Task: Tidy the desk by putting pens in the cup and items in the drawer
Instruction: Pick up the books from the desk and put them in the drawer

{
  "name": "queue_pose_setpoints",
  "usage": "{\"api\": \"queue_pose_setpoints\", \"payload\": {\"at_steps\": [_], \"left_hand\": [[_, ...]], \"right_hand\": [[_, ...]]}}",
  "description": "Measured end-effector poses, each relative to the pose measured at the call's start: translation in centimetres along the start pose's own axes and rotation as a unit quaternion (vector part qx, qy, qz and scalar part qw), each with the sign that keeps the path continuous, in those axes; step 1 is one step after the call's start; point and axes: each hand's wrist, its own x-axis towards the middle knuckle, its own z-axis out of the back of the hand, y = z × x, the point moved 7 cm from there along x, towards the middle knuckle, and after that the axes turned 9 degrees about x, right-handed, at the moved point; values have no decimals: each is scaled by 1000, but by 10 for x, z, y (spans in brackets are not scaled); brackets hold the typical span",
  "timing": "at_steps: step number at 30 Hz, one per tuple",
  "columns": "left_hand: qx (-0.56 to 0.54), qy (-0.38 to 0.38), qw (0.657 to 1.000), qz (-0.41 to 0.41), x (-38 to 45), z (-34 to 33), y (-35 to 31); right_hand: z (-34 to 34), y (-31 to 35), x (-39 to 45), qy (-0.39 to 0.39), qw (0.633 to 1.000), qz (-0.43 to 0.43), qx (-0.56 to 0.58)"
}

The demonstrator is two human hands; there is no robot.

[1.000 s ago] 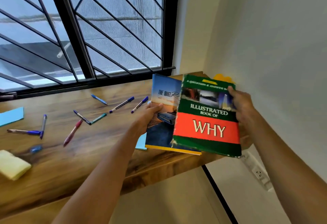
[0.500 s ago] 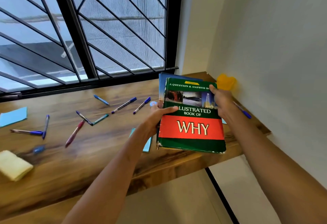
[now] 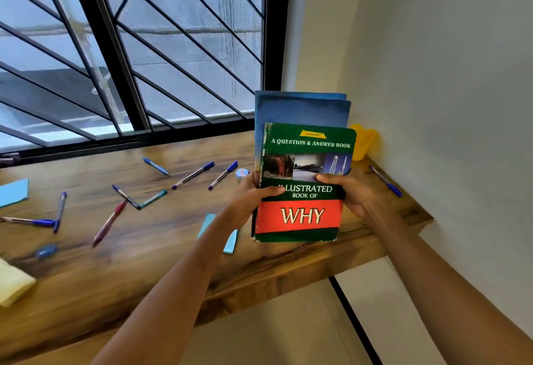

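Observation:
Both hands hold a stack of books upright over the right end of the wooden desk (image 3: 144, 263). The front one is a green and red book (image 3: 302, 220) titled "Illustrated Book of Why"; a taller blue book (image 3: 300, 108) stands behind it. My left hand (image 3: 253, 194) grips the stack's left edge, my right hand (image 3: 354, 191) its right edge. A yellow cup (image 3: 364, 141) sits in the corner behind the books, partly hidden. Several pens lie scattered on the desk, among them a blue pen (image 3: 193, 175), a red pen (image 3: 108, 223) and another blue pen (image 3: 385, 180) by the wall.
Blue paper slips (image 3: 230, 242) lie below my left wrist, another blue sheet (image 3: 13, 193) at far left. A yellow pad (image 3: 11, 284) sits at the left front edge. A small round tin (image 3: 241, 173) rests near the books. The barred window runs behind; the wall closes the right side.
The books were fanned apart and tilted; now they are squared into one stack and raised upright. My right hand slid from the top edge down to the right side.

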Motion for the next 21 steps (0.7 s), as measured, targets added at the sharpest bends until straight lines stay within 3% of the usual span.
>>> {"api": "queue_pose_setpoints", "payload": {"at_steps": [5, 15, 21], "left_hand": [[84, 33, 996, -17, -2, -12, 8], [18, 20, 1000, -4, -4, -15, 33], [31, 23, 999, -3, -5, -16, 38]], "right_hand": [[11, -7, 1, -1, 998, 59, 5], [13, -23, 3, 14, 999, 43, 10], [15, -37, 5, 3, 1000, 22, -7]]}}
